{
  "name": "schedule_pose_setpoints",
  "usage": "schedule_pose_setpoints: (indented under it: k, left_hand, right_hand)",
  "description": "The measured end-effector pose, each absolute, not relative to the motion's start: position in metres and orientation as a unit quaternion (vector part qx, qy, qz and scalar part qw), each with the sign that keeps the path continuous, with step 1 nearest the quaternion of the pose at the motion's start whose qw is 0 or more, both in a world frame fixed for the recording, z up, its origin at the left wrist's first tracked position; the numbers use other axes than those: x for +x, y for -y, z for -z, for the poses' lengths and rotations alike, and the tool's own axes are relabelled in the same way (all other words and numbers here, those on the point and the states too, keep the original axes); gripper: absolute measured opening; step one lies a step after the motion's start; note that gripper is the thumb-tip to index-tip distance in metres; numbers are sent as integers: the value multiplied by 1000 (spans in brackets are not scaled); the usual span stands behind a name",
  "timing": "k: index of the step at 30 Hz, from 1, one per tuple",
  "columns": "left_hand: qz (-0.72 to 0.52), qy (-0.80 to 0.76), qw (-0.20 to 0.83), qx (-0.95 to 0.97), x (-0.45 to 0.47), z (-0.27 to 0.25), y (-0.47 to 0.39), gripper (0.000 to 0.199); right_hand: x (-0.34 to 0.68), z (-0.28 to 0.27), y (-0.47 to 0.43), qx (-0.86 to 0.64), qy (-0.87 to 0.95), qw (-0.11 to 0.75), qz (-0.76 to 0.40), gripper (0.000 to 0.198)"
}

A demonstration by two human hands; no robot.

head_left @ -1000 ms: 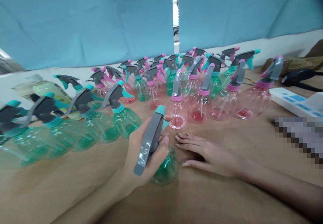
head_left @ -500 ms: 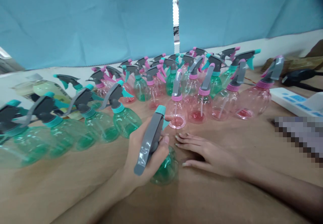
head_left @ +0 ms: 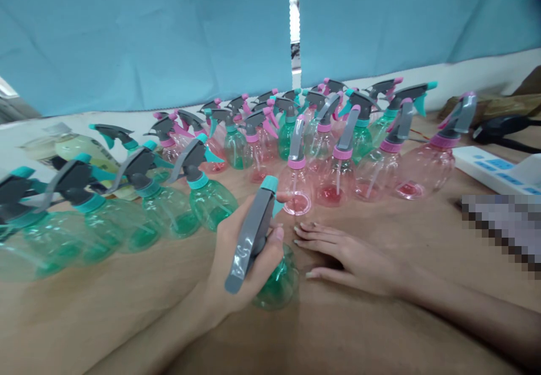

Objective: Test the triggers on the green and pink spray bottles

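Observation:
My left hand [head_left: 236, 257] is closed around the neck of a green spray bottle [head_left: 276, 285], just under its grey trigger head with a teal nozzle. The bottle stands on the brown table, and its neck is hidden by my fingers. To its right, my right hand [head_left: 346, 257] lies on the tabletop with fingers stretched out, holding nothing. Beyond the hands stands a pink spray bottle [head_left: 296, 189] with a pink collar, the front one of a pink row. On the left, a green spray bottle [head_left: 211, 200] ends a row of similar ones.
Several more pink and green spray bottles crowd the back, among them a green one [head_left: 234, 144]. A white power strip [head_left: 490, 169] lies at the right, beside a blurred-out dark object [head_left: 507, 228] and a black item [head_left: 502, 132]. A blue curtain [head_left: 147, 37] hangs behind.

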State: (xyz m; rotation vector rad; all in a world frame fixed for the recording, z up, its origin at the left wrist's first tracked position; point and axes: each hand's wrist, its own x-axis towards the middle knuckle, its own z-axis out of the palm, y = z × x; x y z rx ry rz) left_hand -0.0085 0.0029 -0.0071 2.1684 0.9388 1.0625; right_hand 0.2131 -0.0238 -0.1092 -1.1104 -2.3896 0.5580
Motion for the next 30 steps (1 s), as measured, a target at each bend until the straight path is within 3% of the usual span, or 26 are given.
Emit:
schedule_pose_setpoints:
  k: [6, 10, 15, 22, 27, 30]
  left_hand:
    - [-384, -356, 285, 803, -9, 7, -4, 23]
    - [-389, -346, 277, 808, -10, 9, -5, 8]
    - [-383, -347, 275, 811, -9, 8, -6, 7]
    - [-367, -343, 306, 809, -10, 5, -5, 28]
    - [-373, -346, 283, 813, -10, 5, -4, 9]
    - [-366, -344, 285, 817, -11, 4, -4, 9]
  right_hand:
    - [213, 110, 24, -407, 862, 222, -203, 59]
    - [213, 109, 24, -408, 861, 222, -208, 59]
    - [212, 106, 24, -408, 863, 213, -211, 59]
    - [212, 105, 24, -417, 864, 195, -205, 60]
    - [212, 106, 24, -417, 868, 188, -196, 60]
    - [211, 105, 24, -414, 867, 195, -198, 60]
